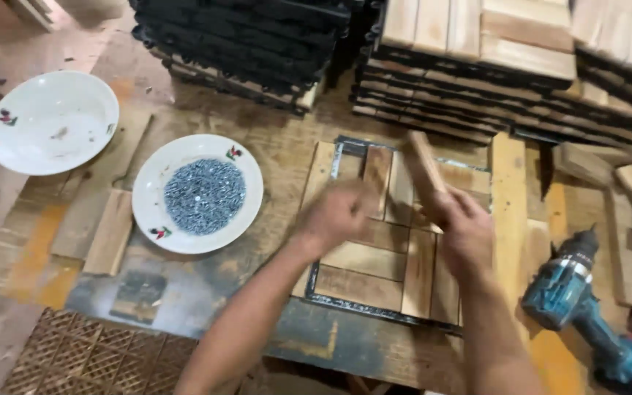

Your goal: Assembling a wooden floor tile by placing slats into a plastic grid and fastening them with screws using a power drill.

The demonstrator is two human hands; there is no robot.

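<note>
1. The right hand sits just right of centre, closed around the lower end of a short wooden slat. The slat rises tilted toward 11 o'clock from the fist.
2. The left hand is at the centre of the view, blurred; its fingers look curled over the tile below it, but whether it grips anything cannot be told.
3. Both hands hover over a square deck tile, made of pale wooden slats laid in a dark plastic frame. It lies flat on the workbench, and the held slat is above its upper right part.
4. At 9 o'clock from the left hand, well apart, a white bowl holds a heap of small grey screws.
5. Farther toward 10 o'clock, a second white bowl stands nearly bare, with only a small smudge inside.
6. At 4 o'clock from the right hand, a teal and black cordless drill lies on its side on the bench.
7. Along 12 o'clock, stacks of finished tiles fill the back, some with the dark base showing, some with the wood face up.
8. Loose wooden offcuts lie at 3 o'clock.
9. A brown lattice panel shows at 7 o'clock, below the bench edge.
</note>
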